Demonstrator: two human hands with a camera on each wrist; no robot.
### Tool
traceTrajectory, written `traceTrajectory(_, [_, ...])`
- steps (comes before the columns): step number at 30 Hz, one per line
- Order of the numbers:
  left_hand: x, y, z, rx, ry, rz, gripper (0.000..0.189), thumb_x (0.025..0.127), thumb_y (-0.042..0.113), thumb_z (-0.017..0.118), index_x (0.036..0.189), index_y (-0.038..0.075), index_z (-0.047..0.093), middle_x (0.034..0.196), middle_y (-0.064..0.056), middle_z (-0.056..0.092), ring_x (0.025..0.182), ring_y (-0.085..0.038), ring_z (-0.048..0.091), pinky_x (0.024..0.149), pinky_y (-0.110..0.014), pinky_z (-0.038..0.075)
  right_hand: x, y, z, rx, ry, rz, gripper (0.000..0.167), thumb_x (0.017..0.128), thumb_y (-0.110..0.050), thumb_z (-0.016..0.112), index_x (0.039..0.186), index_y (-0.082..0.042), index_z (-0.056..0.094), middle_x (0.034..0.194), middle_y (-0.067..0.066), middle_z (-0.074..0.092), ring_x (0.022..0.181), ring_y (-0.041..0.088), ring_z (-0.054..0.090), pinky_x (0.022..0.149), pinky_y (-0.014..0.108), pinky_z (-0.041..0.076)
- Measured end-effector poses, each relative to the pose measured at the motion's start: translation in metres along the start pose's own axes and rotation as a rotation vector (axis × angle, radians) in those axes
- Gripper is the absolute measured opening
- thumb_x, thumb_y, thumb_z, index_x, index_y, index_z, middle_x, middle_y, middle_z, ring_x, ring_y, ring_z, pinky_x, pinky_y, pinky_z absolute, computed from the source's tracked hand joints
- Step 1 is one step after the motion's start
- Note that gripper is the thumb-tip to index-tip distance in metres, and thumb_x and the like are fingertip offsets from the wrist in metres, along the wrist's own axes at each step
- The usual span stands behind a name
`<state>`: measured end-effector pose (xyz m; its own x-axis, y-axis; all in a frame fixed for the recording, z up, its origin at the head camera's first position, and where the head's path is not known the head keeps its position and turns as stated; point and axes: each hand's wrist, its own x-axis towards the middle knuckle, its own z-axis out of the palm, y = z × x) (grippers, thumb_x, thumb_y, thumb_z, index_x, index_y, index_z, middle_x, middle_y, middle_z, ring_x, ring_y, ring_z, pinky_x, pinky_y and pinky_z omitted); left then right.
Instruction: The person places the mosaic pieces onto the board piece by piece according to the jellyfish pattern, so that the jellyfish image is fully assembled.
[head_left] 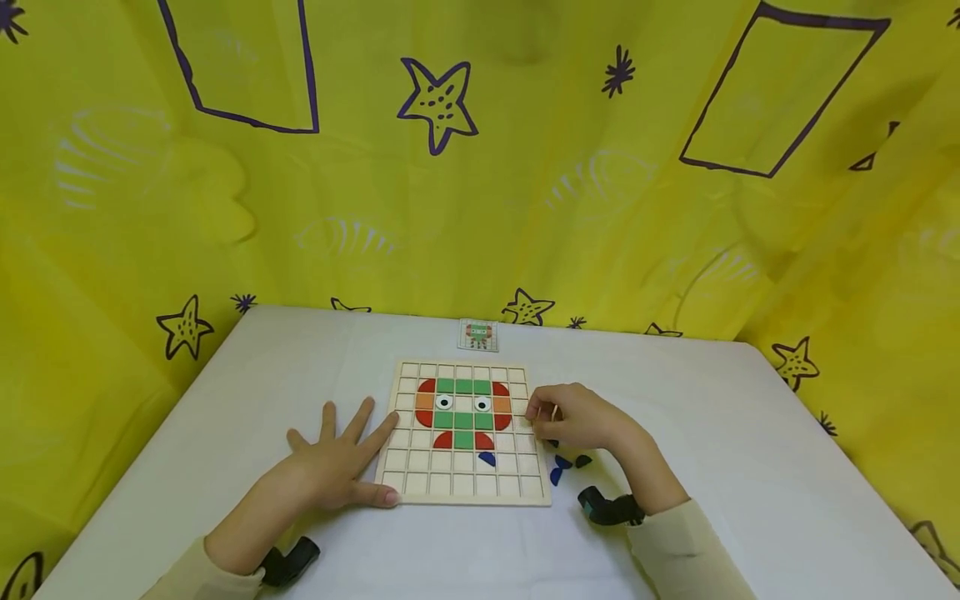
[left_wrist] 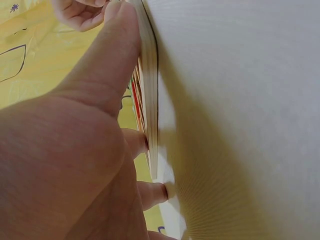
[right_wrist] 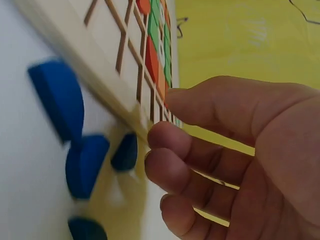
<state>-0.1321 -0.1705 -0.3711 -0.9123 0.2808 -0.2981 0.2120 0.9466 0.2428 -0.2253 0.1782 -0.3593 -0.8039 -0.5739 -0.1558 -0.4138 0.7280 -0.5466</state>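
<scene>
A wooden grid board (head_left: 465, 485) lies on the table, bearing green squares (head_left: 463, 439), red rounded pieces (head_left: 425, 418), orange squares (head_left: 502, 402), two eye discs (head_left: 444, 402) and a blue piece (head_left: 487, 458). My left hand (head_left: 330, 467) is spread flat, its thumb on the board's near left corner and its index fingertip at the left edge. By the right edge, my right hand (head_left: 577, 417) has bent fingers. Between its thumb and fingers no piece shows, though the fingertips partly hide that spot. Below it lie several blue curved pieces (right_wrist: 87, 162).
A small picture card (head_left: 477, 335) with a similar coloured figure lies behind the board. White cloth (head_left: 315, 367) covers the table, and a yellow patterned curtain (head_left: 480, 208) hangs along its back. A black wrist camera (head_left: 600, 506) sits on the right wrist, near the loose pieces.
</scene>
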Motion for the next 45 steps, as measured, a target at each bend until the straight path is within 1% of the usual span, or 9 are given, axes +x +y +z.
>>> traceTrajectory(2, [0.0,0.0,0.0,0.007,0.002,0.003,0.11,0.074,0.075,0.066,0.159,0.019,0.027,0.164,-0.024,0.014,0.138,-0.07,0.006,0.085,-0.092,0.013,-0.001,0.005,-0.003,-0.009,-0.006,0.034,0.009,0.088,-0.008,0.068,0.094,-0.014,0.066,0.08,-0.002,0.06,0.07,0.015,0.055,0.061,0.029,0.047])
traceTrajectory(6, [-0.001,0.001,0.0,0.012,0.003,0.007,0.109,0.074,0.075,0.066,0.159,0.019,0.027,0.164,-0.024,0.014,0.137,-0.071,0.008,0.084,-0.092,0.015,-0.004,0.011,-0.004,0.009,-0.045,0.139,0.014,0.085,-0.01,0.074,0.094,-0.016,0.065,0.078,0.001,0.058,0.071,0.016,0.055,0.062,0.03,0.045])
traceTrajectory(9, [-0.001,0.002,0.0,0.014,0.007,0.01,0.108,0.075,0.075,0.066,0.159,0.019,0.027,0.164,-0.024,0.015,0.137,-0.071,0.008,0.084,-0.092,0.015,-0.006,0.012,-0.005,0.024,-0.067,0.181,0.018,0.082,-0.009,0.077,0.093,-0.016,0.064,0.076,0.002,0.057,0.07,0.017,0.055,0.061,0.031,0.044])
traceTrajectory(17, [0.0,0.001,0.0,0.024,0.02,0.006,0.109,0.074,0.076,0.066,0.158,0.019,0.028,0.164,-0.024,0.015,0.137,-0.071,0.009,0.084,-0.092,0.016,-0.003,0.016,-0.005,0.004,-0.061,0.135,0.017,0.083,-0.002,0.071,0.091,-0.014,0.063,0.073,0.0,0.056,0.068,0.015,0.053,0.062,0.03,0.043])
traceTrajectory(25, [-0.002,0.001,-0.002,0.019,0.02,0.002,0.109,0.074,0.075,0.066,0.159,0.02,0.028,0.164,-0.024,0.014,0.138,-0.071,0.008,0.084,-0.092,0.015,-0.002,0.017,-0.006,-0.017,-0.029,0.088,0.016,0.078,-0.003,0.075,0.085,-0.013,0.066,0.071,-0.001,0.057,0.067,0.014,0.052,0.061,0.03,0.043])
traceTrajectory(32, [-0.001,0.001,0.0,0.014,0.006,-0.011,0.11,0.073,0.075,0.067,0.159,0.021,0.027,0.164,-0.024,0.014,0.138,-0.07,0.007,0.085,-0.092,0.014,-0.003,0.016,-0.002,-0.003,-0.045,0.074,0.015,0.082,-0.002,0.074,0.082,-0.013,0.065,0.071,-0.001,0.057,0.069,0.015,0.053,0.062,0.03,0.044])
traceTrajectory(36, [0.0,0.001,0.001,0.007,0.011,-0.015,0.111,0.071,0.076,0.068,0.159,0.021,0.027,0.165,-0.023,0.014,0.138,-0.07,0.006,0.085,-0.093,0.012,-0.001,0.015,-0.002,-0.017,-0.029,0.051,0.014,0.083,-0.003,0.073,0.082,-0.014,0.065,0.071,-0.002,0.057,0.068,0.014,0.052,0.062,0.029,0.044])
traceTrajectory(40, [0.001,0.001,0.002,-0.002,0.017,-0.009,0.111,0.071,0.076,0.068,0.158,0.021,0.028,0.165,-0.023,0.014,0.138,-0.07,0.006,0.085,-0.093,0.011,-0.001,0.013,-0.003,-0.015,-0.011,0.033,0.013,0.084,-0.004,0.072,0.083,-0.015,0.065,0.07,-0.004,0.056,0.067,0.013,0.052,0.061,0.027,0.043])
traceTrajectory(45, [0.002,0.001,0.003,-0.011,0.016,-0.008,0.111,0.071,0.076,0.068,0.158,0.021,0.029,0.164,-0.024,0.014,0.138,-0.07,0.006,0.085,-0.093,0.01,-0.002,0.008,-0.003,-0.002,0.018,-0.01,0.014,0.084,-0.003,0.068,0.084,-0.016,0.065,0.072,-0.005,0.057,0.068,0.012,0.053,0.061,0.026,0.043])
